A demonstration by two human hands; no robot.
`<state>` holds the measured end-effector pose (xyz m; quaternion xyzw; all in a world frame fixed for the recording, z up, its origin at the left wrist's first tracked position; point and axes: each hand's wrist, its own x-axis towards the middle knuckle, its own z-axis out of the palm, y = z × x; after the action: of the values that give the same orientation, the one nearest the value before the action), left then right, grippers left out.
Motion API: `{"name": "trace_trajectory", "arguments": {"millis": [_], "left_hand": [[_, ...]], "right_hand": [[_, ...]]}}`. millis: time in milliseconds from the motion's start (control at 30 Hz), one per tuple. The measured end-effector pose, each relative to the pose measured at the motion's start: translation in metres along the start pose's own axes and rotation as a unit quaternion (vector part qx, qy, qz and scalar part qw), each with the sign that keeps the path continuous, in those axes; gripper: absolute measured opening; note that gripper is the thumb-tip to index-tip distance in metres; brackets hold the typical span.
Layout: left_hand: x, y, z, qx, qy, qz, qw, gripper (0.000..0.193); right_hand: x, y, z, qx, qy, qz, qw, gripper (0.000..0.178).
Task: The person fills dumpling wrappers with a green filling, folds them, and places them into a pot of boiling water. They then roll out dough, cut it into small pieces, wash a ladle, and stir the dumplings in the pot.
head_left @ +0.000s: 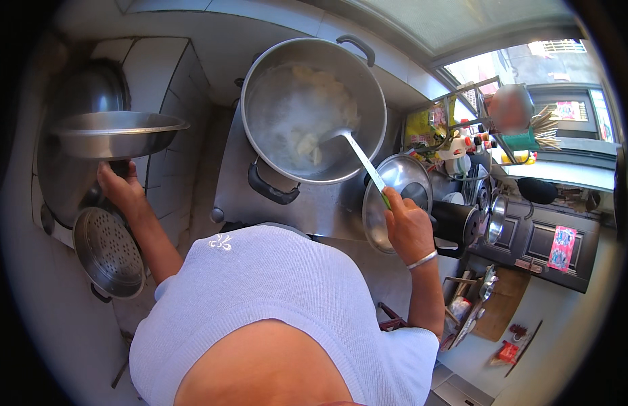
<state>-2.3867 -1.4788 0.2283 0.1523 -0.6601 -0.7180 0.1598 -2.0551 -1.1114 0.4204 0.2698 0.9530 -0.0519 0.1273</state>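
Observation:
My left hand point(122, 187) is raised at the left, closed at the underside of a wide stainless steel basin point(118, 143), which it holds up roughly level. What lies inside the basin is hidden from this angle. In my right hand point(407, 227) is a long-handled ladle point(361, 153), gripped near the green end of its pale handle. Its head dips into a large steel pot point(260, 153) on the stove. Steam and cloudy liquid fill the pot. Pale pieces of food point(306, 143), perhaps dumplings, float around the ladle's head; steam blurs their shape.
A steel lid point(375, 215) leans right of the pot, beside a black-handled pan point(456, 223). Below my left forearm sits a perforated steamer pot point(111, 254). A rack with bottles point(473, 142) and chopsticks point(545, 128) stands by the window. The pot's black handle point(272, 186) juts toward me.

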Motion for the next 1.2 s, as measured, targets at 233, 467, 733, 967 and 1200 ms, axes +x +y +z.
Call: {"name": "trace_trajectory", "arguments": {"millis": [233,467,733,967,1200], "left_hand": [[0.003,0.001,0.004,-0.035,-0.003,-0.032,0.999,0.038],[0.001,0.008,0.002,-0.033,0.008,-0.039,0.999,0.038],[-0.002,0.007,-0.002,-0.046,0.000,-0.065,0.997,0.038],[-0.003,0.002,-0.004,-0.026,-0.016,-0.036,0.999,0.042],[-0.007,0.005,0.012,-0.044,-0.011,-0.073,0.996,0.044]], "right_hand": [[0.028,0.009,0.030,0.065,0.076,-0.048,0.994,0.043],[0.055,0.006,0.041,0.104,0.107,-0.068,0.986,0.043],[0.081,-0.003,0.054,0.135,0.149,-0.072,0.977,0.045],[0.042,-0.007,0.004,0.196,0.189,-0.108,0.956,0.045],[-0.026,0.004,-0.043,0.136,0.032,-0.082,0.987,0.047]]}}
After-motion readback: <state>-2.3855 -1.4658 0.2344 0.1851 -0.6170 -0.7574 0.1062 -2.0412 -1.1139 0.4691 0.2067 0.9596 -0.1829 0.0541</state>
